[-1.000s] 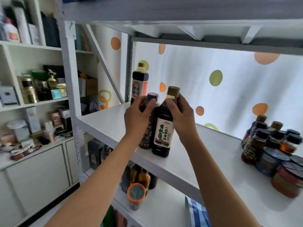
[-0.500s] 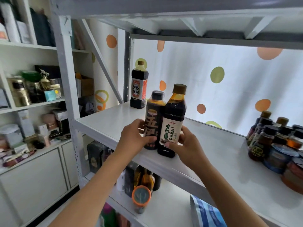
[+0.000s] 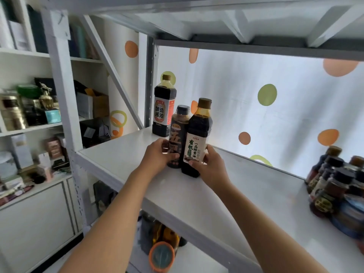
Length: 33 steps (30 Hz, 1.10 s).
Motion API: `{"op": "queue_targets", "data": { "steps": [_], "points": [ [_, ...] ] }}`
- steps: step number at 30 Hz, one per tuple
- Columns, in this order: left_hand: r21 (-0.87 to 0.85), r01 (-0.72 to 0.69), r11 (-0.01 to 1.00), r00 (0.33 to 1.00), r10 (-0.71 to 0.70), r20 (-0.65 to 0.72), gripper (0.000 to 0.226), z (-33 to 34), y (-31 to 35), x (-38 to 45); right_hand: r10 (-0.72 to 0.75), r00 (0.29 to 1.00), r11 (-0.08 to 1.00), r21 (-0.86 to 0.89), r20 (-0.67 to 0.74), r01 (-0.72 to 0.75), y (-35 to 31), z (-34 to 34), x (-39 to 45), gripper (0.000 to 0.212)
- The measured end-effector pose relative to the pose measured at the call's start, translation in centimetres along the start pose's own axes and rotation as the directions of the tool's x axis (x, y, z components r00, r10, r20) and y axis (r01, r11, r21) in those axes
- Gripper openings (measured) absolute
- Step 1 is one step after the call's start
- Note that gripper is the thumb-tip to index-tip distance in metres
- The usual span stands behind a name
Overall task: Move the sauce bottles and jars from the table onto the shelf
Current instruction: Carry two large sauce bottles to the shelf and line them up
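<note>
Gripping two upright bottles (image 3: 189, 138) near shelf (image 3: 122, 154) front edge, both hands (image 3: 159, 154); open board rightward.

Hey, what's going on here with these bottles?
A person is stocking a white shelf with sauce bottles. The left hand holds a dark bottle with a black cap, and the right hand holds a taller bottle with a brown cap. Both stand upright, side by side on the shelf. Another soy sauce bottle stands behind them, and a cluster of bottles and jars sits at the right end.
</note>
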<state>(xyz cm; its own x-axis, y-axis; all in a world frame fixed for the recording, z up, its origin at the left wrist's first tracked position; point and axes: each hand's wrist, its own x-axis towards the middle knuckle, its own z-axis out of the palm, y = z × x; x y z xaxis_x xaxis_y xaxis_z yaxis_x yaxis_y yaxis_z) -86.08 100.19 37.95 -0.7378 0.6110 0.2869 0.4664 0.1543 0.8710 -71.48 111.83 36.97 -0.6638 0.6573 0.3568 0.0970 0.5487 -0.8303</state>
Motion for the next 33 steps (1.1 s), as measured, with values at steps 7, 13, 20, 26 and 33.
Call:
{"op": "queue_targets", "data": {
  "steps": [7,13,20,26,33],
  "points": [
    [0.01,0.039,0.999,0.998,-0.038,-0.048,0.036,1.8,-1.1,5.7,-0.017,1.0,0.999,0.038,0.002,0.017,2.3,1.1,5.8,0.037],
    [0.059,0.041,0.997,0.999,-0.039,-0.027,0.036,2.9,-1.8,10.0,-0.018,1.0,0.999,0.034,0.003,0.018,4.3,1.6,10.1,0.038],
    [-0.012,0.042,0.999,0.997,-0.042,-0.057,0.044,4.6,-3.1,14.0,-0.001,0.999,1.0,0.001,-0.035,0.001,5.5,2.4,14.2,0.041],
    [0.04,-0.065,0.997,0.984,0.07,-0.161,0.041,6.3,-4.5,15.1,-0.005,0.999,0.999,-0.044,-0.048,0.003,5.5,3.1,16.8,0.04],
    [0.144,-0.039,0.989,0.961,0.077,-0.264,0.042,6.9,-5.4,15.9,-0.038,0.998,0.997,-0.064,-0.046,0.035,6.9,3.9,18.5,0.04]
  ]
}}
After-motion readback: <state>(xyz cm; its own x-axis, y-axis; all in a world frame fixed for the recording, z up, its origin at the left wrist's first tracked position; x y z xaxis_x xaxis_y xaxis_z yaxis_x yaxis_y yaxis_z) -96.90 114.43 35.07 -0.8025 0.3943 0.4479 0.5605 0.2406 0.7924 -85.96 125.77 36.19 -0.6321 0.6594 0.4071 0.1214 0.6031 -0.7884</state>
